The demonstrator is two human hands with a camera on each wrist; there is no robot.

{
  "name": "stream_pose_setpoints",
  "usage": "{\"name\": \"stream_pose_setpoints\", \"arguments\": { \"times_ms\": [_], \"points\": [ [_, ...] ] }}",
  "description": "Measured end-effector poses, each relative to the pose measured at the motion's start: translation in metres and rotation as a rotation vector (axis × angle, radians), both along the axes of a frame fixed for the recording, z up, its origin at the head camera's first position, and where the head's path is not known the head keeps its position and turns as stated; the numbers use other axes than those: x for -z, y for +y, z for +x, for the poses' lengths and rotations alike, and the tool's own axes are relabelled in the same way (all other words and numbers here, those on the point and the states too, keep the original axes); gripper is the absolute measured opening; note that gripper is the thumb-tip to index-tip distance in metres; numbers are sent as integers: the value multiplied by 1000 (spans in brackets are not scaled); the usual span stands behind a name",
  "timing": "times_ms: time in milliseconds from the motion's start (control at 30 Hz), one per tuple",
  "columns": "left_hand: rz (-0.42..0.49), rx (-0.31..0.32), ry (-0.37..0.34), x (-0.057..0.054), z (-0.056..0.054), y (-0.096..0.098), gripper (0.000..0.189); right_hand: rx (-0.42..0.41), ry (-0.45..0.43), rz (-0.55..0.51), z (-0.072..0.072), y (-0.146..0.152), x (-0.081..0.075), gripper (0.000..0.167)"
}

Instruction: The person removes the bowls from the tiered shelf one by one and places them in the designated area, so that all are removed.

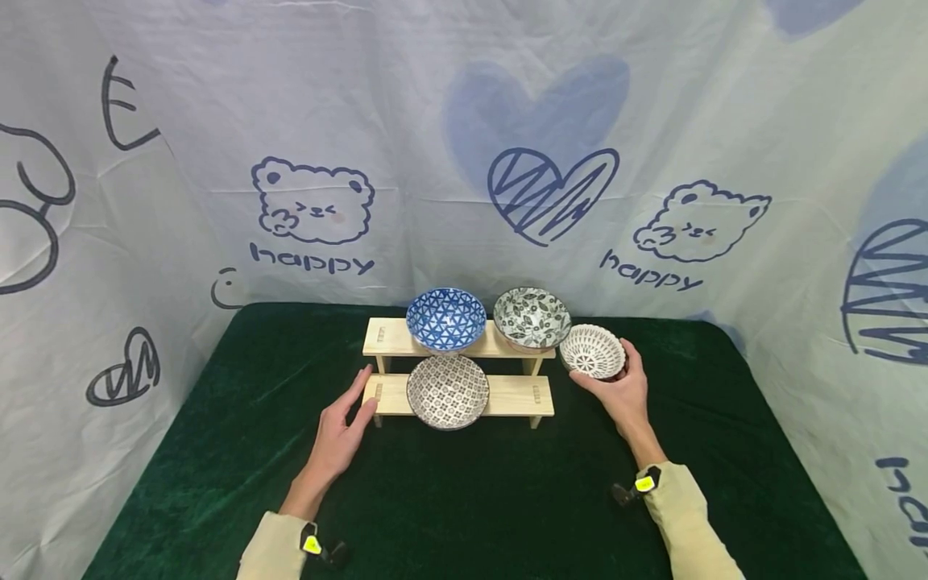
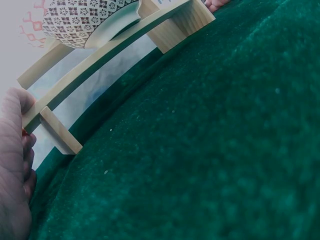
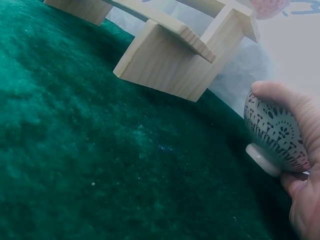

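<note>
My right hand [image 1: 623,395] grips a small white bowl [image 1: 590,352] with a dark petal pattern, just right of a two-step wooden stand [image 1: 518,395]. In the right wrist view this bowl [image 3: 275,130] is tilted, its pale foot showing, with thumb and fingers on opposite sides. My left hand [image 1: 337,435] holds the left end of the stand's lower step; in the left wrist view, the step's end lies between its digits. A blue triangle-patterned bowl [image 1: 445,319] and a green leaf-patterned bowl [image 1: 532,317] sit on the upper step. A brown-patterned bowl [image 1: 448,392] rests on the lower step.
Dark green velvety cloth [image 1: 464,499] covers the table under the stand. A white curtain [image 1: 435,121] with blue hearts and bear drawings hangs behind the table and along both sides.
</note>
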State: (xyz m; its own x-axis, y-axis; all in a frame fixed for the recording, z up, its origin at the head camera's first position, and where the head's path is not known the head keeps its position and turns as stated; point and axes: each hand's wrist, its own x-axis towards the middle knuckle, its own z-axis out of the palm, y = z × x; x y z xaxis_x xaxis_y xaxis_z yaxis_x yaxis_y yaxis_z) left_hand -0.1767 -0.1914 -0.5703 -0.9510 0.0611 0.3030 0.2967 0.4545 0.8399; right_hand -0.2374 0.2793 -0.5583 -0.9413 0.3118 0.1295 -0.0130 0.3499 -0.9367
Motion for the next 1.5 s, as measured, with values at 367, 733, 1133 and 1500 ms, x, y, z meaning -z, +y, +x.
{"name": "stream_pose_setpoints", "arguments": {
  "times_ms": [367,733,1133,1500],
  "points": [
    [2,1,5,-1,0,1,54,-33,-50,-17,0,3,1,113],
    [-2,-9,10,-1,0,1,54,-100,-42,-148,11,12,-3,112],
    [2,-4,10,1,0,0,54,-75,16,-88,34,19,-16,108],
    [4,-7,-3,-2,1,0,55,-113,149,11,60,10,-35,98]
  ]
}}
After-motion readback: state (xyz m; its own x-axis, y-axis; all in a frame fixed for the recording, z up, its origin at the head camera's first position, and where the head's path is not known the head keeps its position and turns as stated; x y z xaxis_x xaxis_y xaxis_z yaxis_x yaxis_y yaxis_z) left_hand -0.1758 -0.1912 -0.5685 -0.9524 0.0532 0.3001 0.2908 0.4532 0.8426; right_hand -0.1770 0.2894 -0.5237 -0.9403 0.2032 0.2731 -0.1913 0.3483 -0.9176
